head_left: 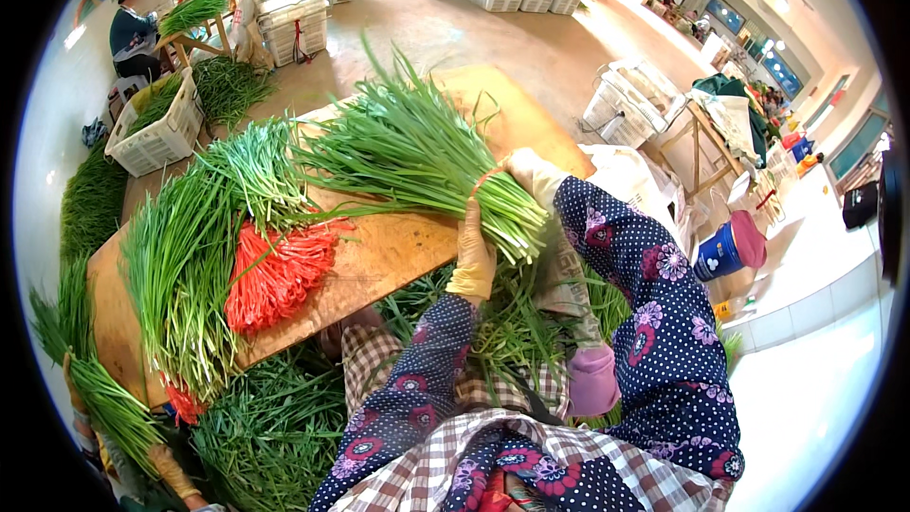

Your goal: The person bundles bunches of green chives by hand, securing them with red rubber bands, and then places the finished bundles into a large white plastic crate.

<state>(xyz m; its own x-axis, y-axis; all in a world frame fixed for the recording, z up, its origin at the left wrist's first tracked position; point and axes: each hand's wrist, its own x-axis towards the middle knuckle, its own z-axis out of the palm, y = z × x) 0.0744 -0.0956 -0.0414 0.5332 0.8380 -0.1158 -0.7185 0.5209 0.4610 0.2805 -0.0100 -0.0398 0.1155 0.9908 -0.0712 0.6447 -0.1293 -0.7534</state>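
A thick bunch of garlic chives [408,147] is held over the right part of a wooden board table, its leaves fanned to the far left and its pale stem ends toward me. A thin red tie [485,180] circles the stems. My left hand [472,251], in a yellowish glove, is closed on the bunch's near side, one finger extended along the tie. On the far right side, my gloved right hand [533,176] grips the same bunch near the tie, its fingers partly hidden. Left of it lie a heap of red plastic ties [280,275] and loose chives [180,265] on the table.
At lower left a co-worker's gloved hands [171,469] hold another chive bunch [104,393]. Cut leaves [270,427] pile below the wooden table [379,251]. A white crate [166,137] stands far left; stacked crates [284,14] and a seated person [136,33] are behind.
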